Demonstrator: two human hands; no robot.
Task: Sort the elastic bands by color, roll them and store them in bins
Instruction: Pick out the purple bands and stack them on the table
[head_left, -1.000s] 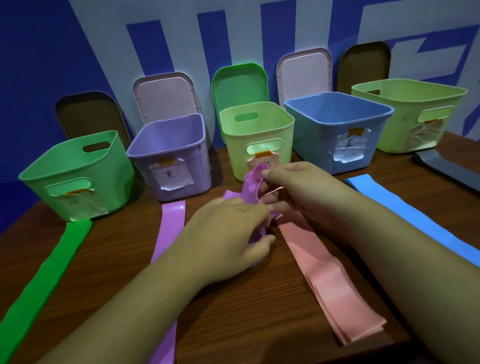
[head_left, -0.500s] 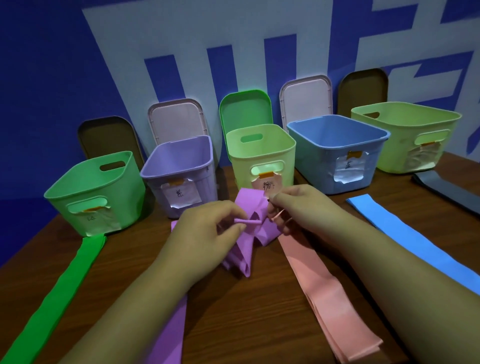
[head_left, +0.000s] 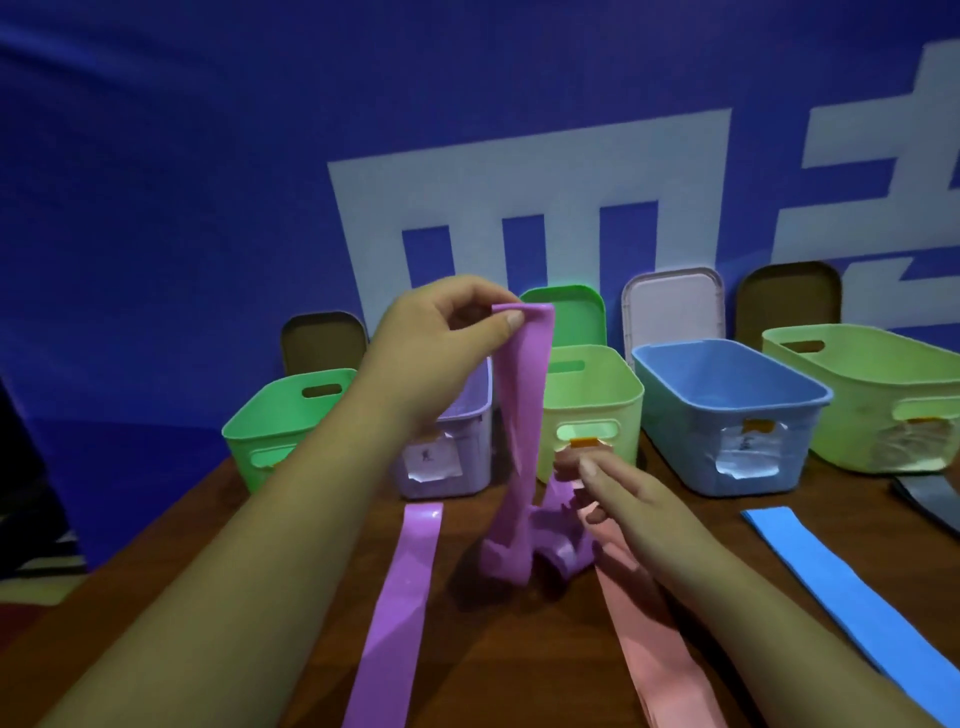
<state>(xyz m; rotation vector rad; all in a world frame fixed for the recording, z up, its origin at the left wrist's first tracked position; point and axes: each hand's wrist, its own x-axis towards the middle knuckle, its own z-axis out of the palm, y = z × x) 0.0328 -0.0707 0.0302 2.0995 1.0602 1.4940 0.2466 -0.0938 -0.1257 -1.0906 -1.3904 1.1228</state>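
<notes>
My left hand (head_left: 441, 338) pinches the top end of a purple elastic band (head_left: 519, 415) and holds it high, so it hangs down to a crumpled heap on the table. My right hand (head_left: 608, 488) sits low beside that heap, fingers curled at its upper edge; whether they grip it is unclear. A second purple band (head_left: 400, 608) lies flat to the left, a pink band (head_left: 649, 639) under my right forearm, a blue band (head_left: 852, 608) to the right. The purple bin (head_left: 467, 457) stands behind my left wrist.
A row of open bins stands at the back: green (head_left: 270, 431), light green (head_left: 597, 395), blue (head_left: 727, 415), and a large light green one (head_left: 872, 395). Lids lean against the blue wall. A dark grey band (head_left: 930, 493) lies at far right. The wooden table (head_left: 519, 675) carries everything.
My left hand has lifted the purple band's end well above the table, stretching it upright. My right hand stayed low by the bunched part. The camera tilted upward.
</notes>
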